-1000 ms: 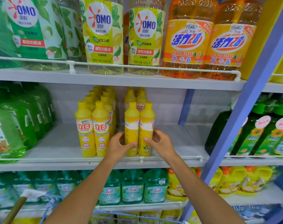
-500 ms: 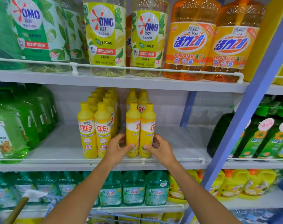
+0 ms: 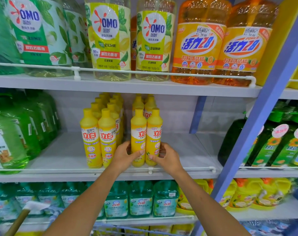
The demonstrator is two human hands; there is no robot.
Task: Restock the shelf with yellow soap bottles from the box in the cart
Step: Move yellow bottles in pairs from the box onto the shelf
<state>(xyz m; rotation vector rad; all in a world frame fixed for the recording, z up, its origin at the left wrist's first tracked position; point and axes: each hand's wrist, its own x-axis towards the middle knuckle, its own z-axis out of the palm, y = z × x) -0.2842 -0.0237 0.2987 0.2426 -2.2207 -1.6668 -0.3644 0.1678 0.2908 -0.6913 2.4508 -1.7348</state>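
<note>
1. Two yellow soap bottles (image 3: 146,138) stand upright and side by side at the front edge of the middle shelf (image 3: 63,155), just behind its white wire rail (image 3: 187,168), touching each other.
2. The left hand (image 3: 126,156) curls around the lower part of the left bottle of the pair, thumb across its front; the right hand (image 3: 167,157) wraps the right bottle the same way, fingers at its side. Both hands are closed on the bottles, pressing the pair together.
3. Just to the left stands a second front pair of yellow bottles (image 3: 98,138), with more rows lined up behind both pairs toward the shelf's back.
4. At the left end of the same shelf sit large green jugs (image 3: 12,138); the right part of the shelf lies bare up to a blue upright post (image 3: 257,126).
5. On the upper shelf stand OMO bottles (image 3: 109,40) and orange detergent bottles (image 3: 199,46).
6. On the shelf below are teal bottles (image 3: 141,200).
</note>
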